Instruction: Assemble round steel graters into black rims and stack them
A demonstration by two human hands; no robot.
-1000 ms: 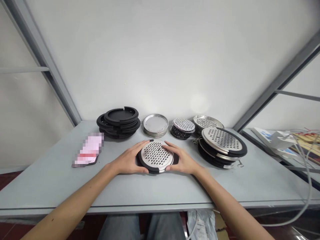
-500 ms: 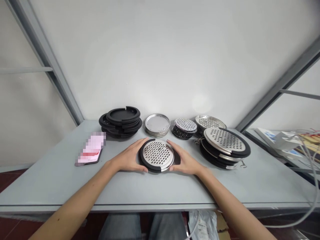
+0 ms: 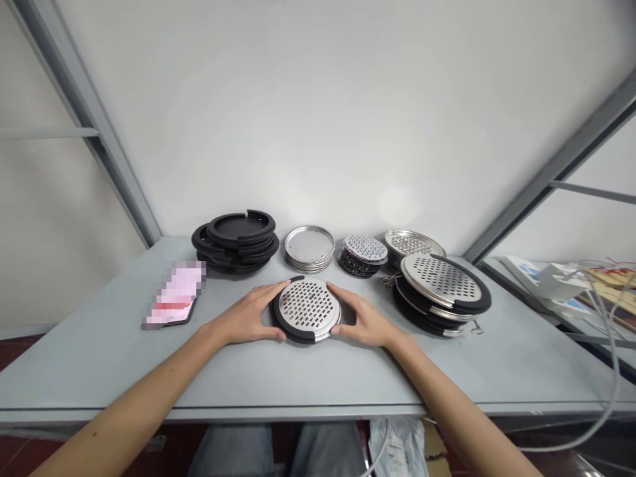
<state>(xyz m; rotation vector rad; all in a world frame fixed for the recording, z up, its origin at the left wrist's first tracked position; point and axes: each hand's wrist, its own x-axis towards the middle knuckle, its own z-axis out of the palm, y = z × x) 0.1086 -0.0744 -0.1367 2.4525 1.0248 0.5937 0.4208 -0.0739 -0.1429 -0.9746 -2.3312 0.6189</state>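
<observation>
A round, flat metal case (image 3: 309,305) with a slotted silver top and a black rim round part of its edge lies on the grey table. My left hand (image 3: 251,315) curves round its left side, fingertips at the far edge of the rim and thumb at the near edge. On the opposite side my right hand (image 3: 365,318) holds the silver edge between fingers and thumb. Behind the case stand a stack of plain silver lids (image 3: 311,245) and a stack of slotted discs (image 3: 365,249). The underside of the case is hidden.
Black ring-shaped trays (image 3: 242,226) are piled at the back left, near a phone (image 3: 176,291). Several cases like mine form a leaning stack (image 3: 442,281) on the right, before silver slotted lids (image 3: 412,242). White cables (image 3: 613,371) hang at the far right.
My right fingers and thumb have come slightly closer against the edge of the case. The whole view has shifted a little, and the stacks stand as before.
</observation>
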